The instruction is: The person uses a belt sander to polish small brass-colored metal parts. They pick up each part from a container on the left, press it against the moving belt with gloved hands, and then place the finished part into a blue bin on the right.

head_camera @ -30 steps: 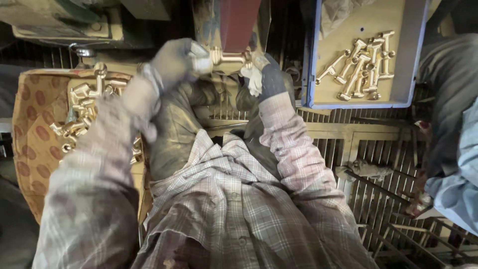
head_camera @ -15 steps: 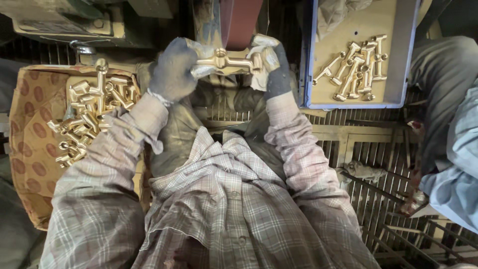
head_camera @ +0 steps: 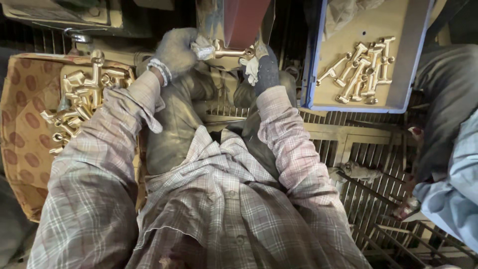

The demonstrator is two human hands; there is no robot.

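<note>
Both my hands wear grey work gloves with frayed white fingertips. My left hand (head_camera: 175,50) grips the left end of a brass fitting (head_camera: 230,51), and my right hand (head_camera: 265,69) grips its right end. The fitting is held level, pressed against the lower edge of a reddish-brown belt (head_camera: 242,20) on a machine at the top centre. The middle of the fitting is partly hidden by the belt. My plaid sleeves and a dusty apron fill the lower part of the view.
A patterned box (head_camera: 22,129) at left holds several brass fittings (head_camera: 79,99). A blue-rimmed tray (head_camera: 398,107) at upper right holds several more brass fittings (head_camera: 361,72). A metal grate (head_camera: 358,174) lies below. Another person's sleeve (head_camera: 448,199) is at the right edge.
My hands have carried the brass fitting up and forward from chest height to the belt's lower edge. The view has tilted slightly along with them.
</note>
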